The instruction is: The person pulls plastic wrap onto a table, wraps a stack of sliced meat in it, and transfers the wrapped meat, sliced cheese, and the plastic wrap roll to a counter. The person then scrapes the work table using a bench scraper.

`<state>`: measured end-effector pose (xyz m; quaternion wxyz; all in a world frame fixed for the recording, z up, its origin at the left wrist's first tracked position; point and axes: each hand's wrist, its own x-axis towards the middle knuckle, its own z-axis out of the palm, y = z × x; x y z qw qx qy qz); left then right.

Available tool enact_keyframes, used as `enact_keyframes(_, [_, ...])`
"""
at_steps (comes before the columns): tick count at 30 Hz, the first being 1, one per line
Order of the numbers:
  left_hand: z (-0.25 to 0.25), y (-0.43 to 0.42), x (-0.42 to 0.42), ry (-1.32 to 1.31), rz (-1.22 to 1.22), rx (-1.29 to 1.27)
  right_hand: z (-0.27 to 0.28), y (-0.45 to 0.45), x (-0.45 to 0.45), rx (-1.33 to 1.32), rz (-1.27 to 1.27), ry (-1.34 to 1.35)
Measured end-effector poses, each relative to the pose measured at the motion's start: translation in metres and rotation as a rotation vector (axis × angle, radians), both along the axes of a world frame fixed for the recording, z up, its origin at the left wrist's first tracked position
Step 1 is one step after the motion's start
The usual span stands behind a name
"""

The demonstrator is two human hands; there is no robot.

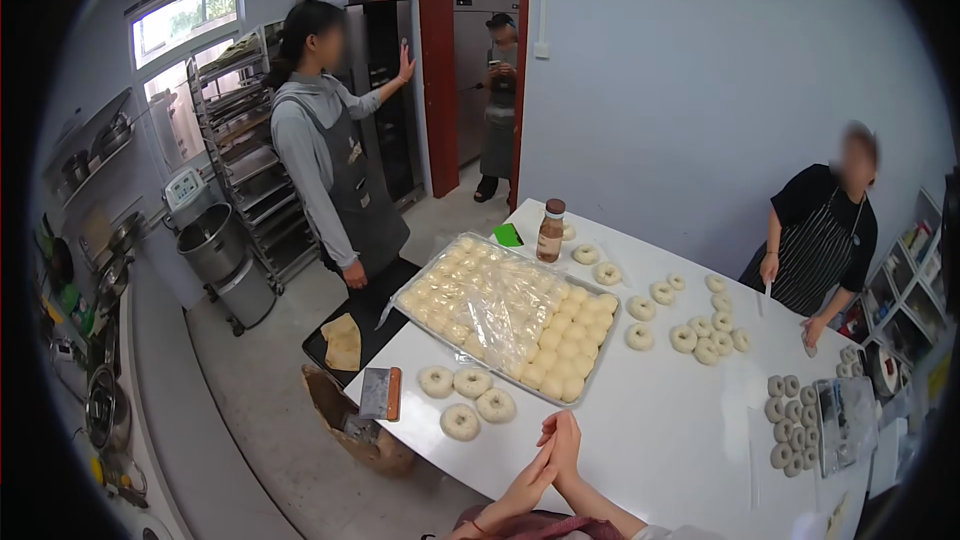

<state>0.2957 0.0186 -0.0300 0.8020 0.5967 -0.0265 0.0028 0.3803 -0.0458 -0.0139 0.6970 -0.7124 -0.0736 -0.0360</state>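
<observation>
At the table's front edge my left hand (531, 481) and my right hand (565, 448) are pressed palm against palm, fingers together. Whatever lies between them, if anything, is hidden. Behind them is a metal tray (594, 368) of round dough balls (560, 345), partly covered by clear plastic film (492, 302). Left of my hands, several dough rings rest on the table, the nearest dough ring (460, 422) at the front. A bench scraper (381, 394) with an orange-brown handle lies at the left corner.
More dough rings (684, 339) sit across the white table (650, 440), beside a brown-capped bottle (550, 231) and a clear container (846, 425). A co-worker (815, 230) leans at the far right. Another person (340, 150) touches the oven; a third stands in the doorway.
</observation>
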Motion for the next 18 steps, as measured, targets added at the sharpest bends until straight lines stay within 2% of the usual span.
enact_keyframes(2, [0.013, 0.0, 0.007, -0.274, 0.034, 0.329, 0.013, -0.004, 0.006, 0.536, 0.122, 0.781])
enact_keyframes(3, [0.022, 0.001, 0.009, -0.27, 0.03, 0.33, 0.02, -0.008, 0.009, 0.709, 0.2, 0.907])
enact_keyframes(5, [0.031, 0.004, 0.01, -0.264, -0.139, 0.628, 0.019, -0.024, 0.013, 0.794, 0.283, 0.903])
enact_keyframes(6, [0.028, 0.002, 0.01, -0.356, -0.105, 0.668, 0.022, -0.027, 0.012, 0.875, 0.37, 0.893])
enact_keyframes(7, [0.028, 0.002, 0.009, -0.35, -0.115, 0.671, 0.025, -0.025, 0.01, 0.794, 0.263, 0.855])
enact_keyframes(10, [0.034, 0.0, 0.008, -0.325, -0.149, 0.749, 0.025, -0.022, 0.005, 0.739, 0.222, 0.768])
enact_keyframes(11, [0.034, -0.001, 0.008, -0.356, -0.093, 0.745, 0.025, -0.021, 0.003, 0.752, 0.21, 0.773])
enact_keyframes(13, [0.035, -0.001, 0.005, -0.382, -0.048, 0.744, 0.021, -0.019, 0.002, 0.503, 0.108, 0.592])
enact_keyframes(14, [0.037, 0.0, 0.002, -0.215, -0.123, 0.658, 0.012, -0.02, 0.003, 0.514, 0.099, 0.598])
enact_keyframes(15, [0.037, 0.002, 0.0, -0.048, -0.194, 0.57, -0.001, -0.024, 0.005, 0.226, 0.023, 0.358])
enact_keyframes(16, [0.028, 0.003, 0.001, -0.042, -0.205, 0.577, -0.014, -0.028, 0.007, -0.064, -0.053, 0.118])
enact_keyframes(17, [0.009, 0.004, 0.003, -0.005, -0.199, 0.342, -0.025, -0.032, 0.007, -0.055, -0.062, 0.127])
enact_keyframes(18, [-0.002, 0.006, 0.004, 0.032, -0.19, 0.106, -0.033, -0.036, 0.007, -0.26, -0.024, -0.052])
